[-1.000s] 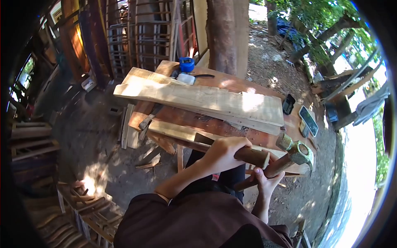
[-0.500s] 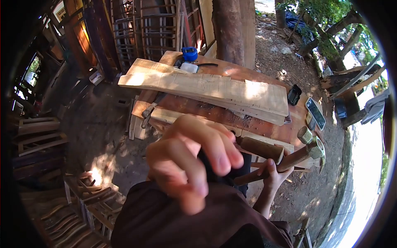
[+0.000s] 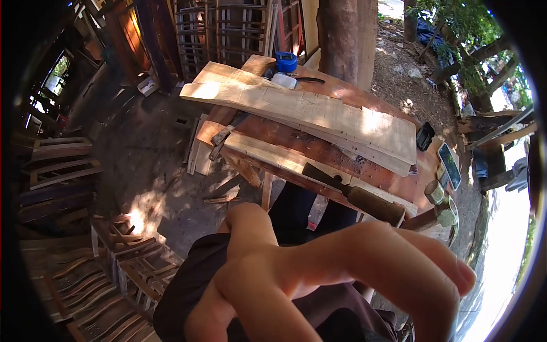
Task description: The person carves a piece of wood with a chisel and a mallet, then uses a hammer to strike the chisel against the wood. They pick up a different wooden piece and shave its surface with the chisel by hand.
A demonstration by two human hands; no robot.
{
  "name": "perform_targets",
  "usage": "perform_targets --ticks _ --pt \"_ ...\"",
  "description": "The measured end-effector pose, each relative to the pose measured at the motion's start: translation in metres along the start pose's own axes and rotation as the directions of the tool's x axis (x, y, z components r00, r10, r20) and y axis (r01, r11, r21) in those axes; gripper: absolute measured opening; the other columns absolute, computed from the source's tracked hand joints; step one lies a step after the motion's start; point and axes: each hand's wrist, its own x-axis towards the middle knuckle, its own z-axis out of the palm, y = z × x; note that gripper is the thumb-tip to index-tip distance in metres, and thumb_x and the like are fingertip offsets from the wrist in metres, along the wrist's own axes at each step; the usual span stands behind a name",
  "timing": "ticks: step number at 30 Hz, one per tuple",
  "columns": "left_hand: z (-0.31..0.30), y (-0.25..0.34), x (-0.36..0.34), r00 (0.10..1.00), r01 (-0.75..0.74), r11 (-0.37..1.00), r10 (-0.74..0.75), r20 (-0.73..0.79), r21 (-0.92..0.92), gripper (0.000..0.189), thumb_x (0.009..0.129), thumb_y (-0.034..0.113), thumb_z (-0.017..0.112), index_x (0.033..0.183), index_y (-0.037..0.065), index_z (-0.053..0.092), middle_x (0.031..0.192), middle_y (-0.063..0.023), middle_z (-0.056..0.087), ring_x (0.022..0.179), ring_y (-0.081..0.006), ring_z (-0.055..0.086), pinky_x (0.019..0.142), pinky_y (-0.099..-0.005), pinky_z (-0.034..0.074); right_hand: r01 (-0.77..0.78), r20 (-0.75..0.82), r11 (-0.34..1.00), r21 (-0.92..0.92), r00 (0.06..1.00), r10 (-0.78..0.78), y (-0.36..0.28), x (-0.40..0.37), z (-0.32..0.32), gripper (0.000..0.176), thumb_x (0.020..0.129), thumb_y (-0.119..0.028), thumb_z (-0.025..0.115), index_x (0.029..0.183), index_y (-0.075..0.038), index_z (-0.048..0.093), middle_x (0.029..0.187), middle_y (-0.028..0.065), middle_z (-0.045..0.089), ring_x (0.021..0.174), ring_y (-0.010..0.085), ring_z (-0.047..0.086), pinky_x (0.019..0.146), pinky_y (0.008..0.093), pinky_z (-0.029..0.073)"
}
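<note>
Wood hammer part hidden | L hand open, blurry | R hand unseen

Head view: sitting on the person's head, looking forward and down at the workbench farther off.
Nearness: the left hand is crowding the lens, filling the near foreground.

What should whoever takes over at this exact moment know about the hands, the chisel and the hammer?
Left hand: raised close to the camera, fingers spread, holding nothing.
Right hand: hidden behind the left.
Chisel: lying on the pale plank at the near edge of the workbench, no hand on it.
Hammer: head shows beyond the chisel's handle end; its shaft runs under the left hand's fingers.
Done: no cut can be made out in the plank.
Left: neither tool is visibly gripped.
</note>
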Motion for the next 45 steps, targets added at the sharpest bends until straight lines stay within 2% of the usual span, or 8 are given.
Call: perform_targets --ticks 4,8,15,18,22,24,27,45 --pt "0.002 0.001 -0.002 1.0 0.002 0.999 -0.001 -0.002 0.038 0.02 0.079 0.037 0.069 0.076 0.019 0.062 0.114 -0.0031 0.042 0.119 -0.0254 0.042 0.105 -0.0593 0.021 -0.001 -0.007 1.0 0.004 1.0 0.001 0.004 0.0 -0.002 0.057 0.073 -0.015 0.074 0.114 0.012 0.045 0.075 0.0193 0.061 0.042 0.0158 0.055 0.037 0.0227 0.044" --pt "-0.03 -0.011 0.027 1.0 0.02 0.997 -0.02 0.0 0.076 0.02 0.078 0.037 0.07 0.077 0.019 0.062 0.115 -0.0046 0.041 0.12 -0.0263 0.041 0.105 -0.0592 0.02 0.008 0.0 1.0 0.012 1.0 -0.008 0.004 0.0 0.0 0.056 0.074 -0.014 0.073 0.114 0.013 0.045 0.075 0.02 0.061 0.04 0.0158 0.054 0.036 0.0226 0.044" --pt "-0.017 0.003 0.007 1.0 0.011 0.996 -0.012 0.007 0.09 0.02 0.076 0.037 0.071 0.079 0.019 0.062 0.117 -0.0072 0.04 0.121 -0.0278 0.038 0.105 -0.0592 0.018 -0.005 -0.008 1.0 -0.001 1.0 0.005 0.004 -0.001 0.002 0.056 0.074 -0.015 0.072 0.114 0.012 0.045 0.071 0.0145 0.058 0.04 0.0139 0.052 0.035 0.0226 0.043" --pt "0.002 -0.002 -0.003 1.0 -0.004 0.996 0.003 0.013 0.094 0.021 0.075 0.037 0.072 0.08 0.019 0.062 0.118 -0.0083 0.039 0.121 -0.0285 0.037 0.105 -0.0591 0.018 -0.002 0.008 1.0 -0.014 1.0 0.002 0.005 -0.001 -0.001 0.056 0.074 -0.015 0.072 0.115 0.012 0.045 0.072 0.0146 0.059 0.04 0.0137 0.052 0.035 0.0225 0.042" --pt "-0.009 0.007 -0.003 1.0 -0.021 0.995 0.019 0.019 0.098 0.022 0.074 0.037 0.072 0.082 0.019 0.062 0.119 -0.0097 0.038 0.122 -0.0294 0.036 0.105 -0.0591 0.017 -0.007 -0.002 1.0 -0.01 1.0 0.007 0.005 -0.002 0.0 0.056 0.074 -0.015 0.072 0.115 0.013 0.045 0.073 0.0149 0.059 0.04 0.0138 0.053 0.035 0.0224 0.042" --pt "-0.01 0.008 -0.004 0.999 -0.028 0.995 0.026 0.019 0.1 0.023 0.073 0.037 0.073 0.082 0.019 0.062 0.119 -0.0105 0.037 0.122 -0.0298 0.035 0.105 -0.0591 0.016 -0.009 -0.016 1.0 -0.008 1.0 0.009 -0.03 0.008 0.044 0.056 0.073 -0.015 0.072 0.115 0.013 0.045 0.074 0.0152 0.059 0.04 0.0139 0.053 0.035 0.0227 0.042" --pt "-0.012 0.012 -0.007 0.999 -0.041 0.993 0.039 0.021 0.107 0.024 0.073 0.037 0.073 0.083 0.019 0.062 0.12 -0.0116 0.037 0.123 -0.0305 0.034 0.105 -0.059 0.016 0.008 -0.015 1.0 -0.006 1.0 -0.008 0.0 0.0 0.006 0.057 0.073 -0.015 0.072 0.114 0.013 0.045 0.074 0.0153 0.059 0.04 0.0142 0.053 0.035 0.0229 0.042" --pt "-0.016 0.001 -0.007 0.991 -0.125 0.987 0.119 0.058 0.101 0.031 0.068 0.036 0.076 0.089 0.019 0.061 0.125 -0.0182 0.032 0.126 -0.0344 0.028 0.106 -0.0589 0.011 -0.031 -0.003 0.999 -0.033 1.0 0.03 0.0 0.0 0.004 0.055 0.074 -0.015 0.072 0.115 0.011 0.046 0.073 0.0139 0.059 0.04 0.0142 0.053 0.036 0.0226 0.042"
